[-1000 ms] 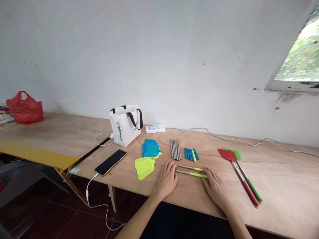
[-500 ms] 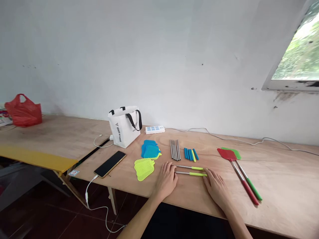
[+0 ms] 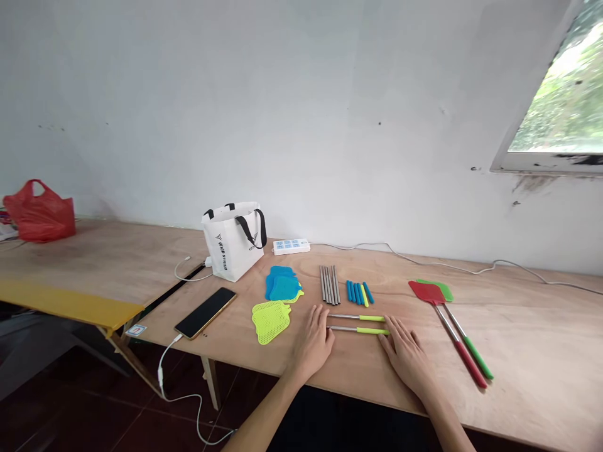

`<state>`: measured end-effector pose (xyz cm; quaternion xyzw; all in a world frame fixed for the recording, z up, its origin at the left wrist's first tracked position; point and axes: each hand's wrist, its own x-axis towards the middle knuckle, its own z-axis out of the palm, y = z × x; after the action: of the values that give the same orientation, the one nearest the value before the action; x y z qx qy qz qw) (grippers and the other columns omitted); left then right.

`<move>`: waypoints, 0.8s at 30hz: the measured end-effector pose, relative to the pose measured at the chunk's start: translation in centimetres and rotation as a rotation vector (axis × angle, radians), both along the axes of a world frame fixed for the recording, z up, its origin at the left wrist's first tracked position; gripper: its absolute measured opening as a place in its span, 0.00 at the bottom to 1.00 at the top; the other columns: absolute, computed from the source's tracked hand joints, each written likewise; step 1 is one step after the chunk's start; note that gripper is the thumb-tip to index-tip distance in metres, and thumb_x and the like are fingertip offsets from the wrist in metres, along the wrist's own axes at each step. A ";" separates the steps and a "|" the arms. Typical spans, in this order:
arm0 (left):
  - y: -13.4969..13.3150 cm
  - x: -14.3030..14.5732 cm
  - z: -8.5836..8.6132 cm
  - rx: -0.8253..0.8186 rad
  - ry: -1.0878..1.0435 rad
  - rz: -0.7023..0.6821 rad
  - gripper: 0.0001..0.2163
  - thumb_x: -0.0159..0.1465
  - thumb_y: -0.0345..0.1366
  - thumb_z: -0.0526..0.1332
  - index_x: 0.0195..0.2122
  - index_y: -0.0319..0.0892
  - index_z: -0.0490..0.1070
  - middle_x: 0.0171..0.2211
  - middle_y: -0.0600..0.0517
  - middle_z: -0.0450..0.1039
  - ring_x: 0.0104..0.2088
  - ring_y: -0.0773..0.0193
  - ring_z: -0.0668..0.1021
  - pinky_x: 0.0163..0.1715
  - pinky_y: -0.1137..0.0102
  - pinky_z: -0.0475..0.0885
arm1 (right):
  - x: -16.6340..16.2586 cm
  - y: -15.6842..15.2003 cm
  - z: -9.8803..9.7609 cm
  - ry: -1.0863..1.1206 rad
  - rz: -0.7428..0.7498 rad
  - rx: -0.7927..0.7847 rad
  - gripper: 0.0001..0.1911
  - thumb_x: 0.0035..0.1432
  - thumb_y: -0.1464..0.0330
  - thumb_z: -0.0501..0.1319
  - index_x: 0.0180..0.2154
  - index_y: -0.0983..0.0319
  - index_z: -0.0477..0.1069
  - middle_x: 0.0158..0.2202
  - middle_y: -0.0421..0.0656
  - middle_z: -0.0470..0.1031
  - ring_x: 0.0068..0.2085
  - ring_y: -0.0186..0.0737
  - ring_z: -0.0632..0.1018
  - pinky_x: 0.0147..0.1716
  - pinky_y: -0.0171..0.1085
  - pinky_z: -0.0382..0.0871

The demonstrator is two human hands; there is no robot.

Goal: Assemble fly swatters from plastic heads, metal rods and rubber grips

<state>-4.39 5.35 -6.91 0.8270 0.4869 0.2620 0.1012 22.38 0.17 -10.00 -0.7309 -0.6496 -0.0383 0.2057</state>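
Note:
My left hand [image 3: 313,342] lies flat on the plywood table [image 3: 527,351], fingers stretched out and touching the metal ends of two rods with yellow-green grips [image 3: 358,324]. My right hand [image 3: 406,356] rests flat at the grip ends of the same rods, fingers spread. Just behind the rods lie several bare metal rods [image 3: 328,284] and several blue grips [image 3: 359,292] with one yellow among them. Yellow swatter heads [image 3: 270,319] and blue swatter heads [image 3: 282,284] lie to the left of my left hand.
Two finished swatters, one red [image 3: 451,333] and one green [image 3: 464,336], lie at the right. A phone [image 3: 205,312] on a cable, a white tote bag [image 3: 233,242] and a power strip [image 3: 291,247] sit at the left and back. A red plastic bag [image 3: 39,212] is far left.
Both hands stay flat at the ends of the two rods. The view has drifted slightly, nothing on the table has moved.

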 end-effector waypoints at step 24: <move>-0.8 0.1 1.9 -0.017 0.246 0.079 0.26 0.74 0.41 0.47 0.70 0.37 0.59 0.72 0.43 0.51 0.72 0.43 0.54 0.70 0.47 0.54 | -0.9 -0.6 0.3 -0.073 0.082 -0.147 0.38 0.69 0.46 0.41 0.72 0.57 0.49 0.74 0.49 0.49 0.73 0.50 0.50 0.69 0.61 0.42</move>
<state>-4.25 4.58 -5.03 0.8322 0.5300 0.1583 0.0373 21.44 -0.46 -9.69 -0.7149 -0.6872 -0.0088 0.1291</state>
